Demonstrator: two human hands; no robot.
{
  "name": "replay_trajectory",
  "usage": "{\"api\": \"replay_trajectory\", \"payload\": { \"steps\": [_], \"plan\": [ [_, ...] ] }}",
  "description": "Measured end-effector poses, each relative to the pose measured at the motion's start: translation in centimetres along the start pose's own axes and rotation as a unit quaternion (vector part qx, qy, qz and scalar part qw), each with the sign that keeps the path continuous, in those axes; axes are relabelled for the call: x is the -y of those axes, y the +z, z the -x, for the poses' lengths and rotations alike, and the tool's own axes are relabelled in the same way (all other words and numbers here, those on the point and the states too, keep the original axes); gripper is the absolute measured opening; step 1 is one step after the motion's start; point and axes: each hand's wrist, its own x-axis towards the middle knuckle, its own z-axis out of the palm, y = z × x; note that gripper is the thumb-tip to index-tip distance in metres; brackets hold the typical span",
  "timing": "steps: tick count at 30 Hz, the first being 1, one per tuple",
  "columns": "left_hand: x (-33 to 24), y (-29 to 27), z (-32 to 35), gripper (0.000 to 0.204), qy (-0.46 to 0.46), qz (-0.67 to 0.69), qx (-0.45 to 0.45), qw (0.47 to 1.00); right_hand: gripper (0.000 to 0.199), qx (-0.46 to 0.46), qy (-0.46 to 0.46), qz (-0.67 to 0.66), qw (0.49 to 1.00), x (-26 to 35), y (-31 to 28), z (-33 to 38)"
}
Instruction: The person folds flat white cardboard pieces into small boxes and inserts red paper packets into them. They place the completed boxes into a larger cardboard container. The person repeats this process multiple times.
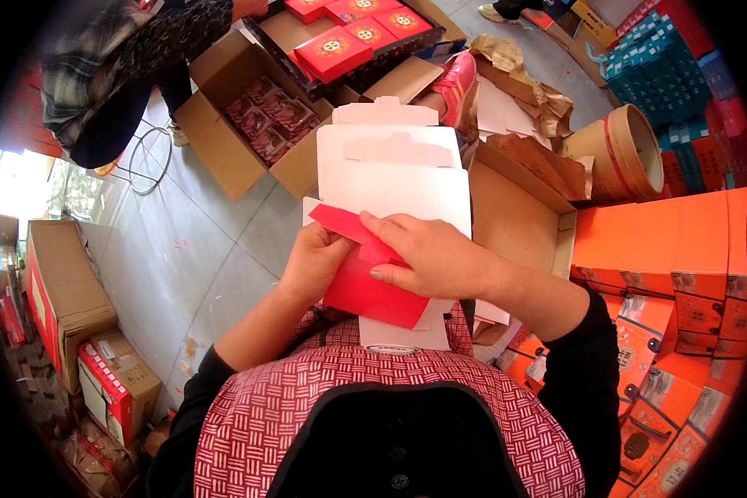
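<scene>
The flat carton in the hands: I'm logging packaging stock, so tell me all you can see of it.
The flat carton is a thin die-cut card blank, white inside, red on its outer faces, with tabbed flaps at the far end. It is held unfolded over the lap. The left hand grips its left edge; the right hand presses a red flap.

A packing workroom, or a small warehouse floor; open brown cartons (pixel 232 116) stand about on the grey tiled floor (pixel 183 257), one filled with small wrapped packets (pixel 270 120); finished red gift boxes (pixel 349 29) fill a tray; flat orange box blanks (pixel 664 241) are stacked high; crumpled brown paper (pixel 523 75) lies loose.
</scene>
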Motion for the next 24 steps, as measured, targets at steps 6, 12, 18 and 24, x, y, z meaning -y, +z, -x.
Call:
{"api": "replay_trajectory", "payload": {
  "steps": [6, 12, 18, 24],
  "plan": [
    [-0.5, 0.0, 0.2, 0.017, -0.025, 0.008, 0.019, 0.999, 0.049, 0.027, 0.021, -0.118, 0.992, -2.2, -0.7, -0.7],
    [-0.9, -0.6, 1.1, 0.016, -0.016, 0.02, 0.029, 0.999, 0.043, 0.039, 0.05, -0.327, 0.943, -4.5, 0.0, -0.1],
    [-1.2, -0.1, 1.7, 0.017, -0.002, 0.015, 0.031, 0.999, 0.045, 0.063, 0.043, -0.358, 0.931, -4.0, -0.1, 0.0],
    [-1.3, -0.1, 1.8, 0.016, -0.015, 0.029, 0.012, 0.999, 0.048, 0.051, 0.035, -0.314, 0.947, -3.3, -0.7, 0.6]
  ]
}}
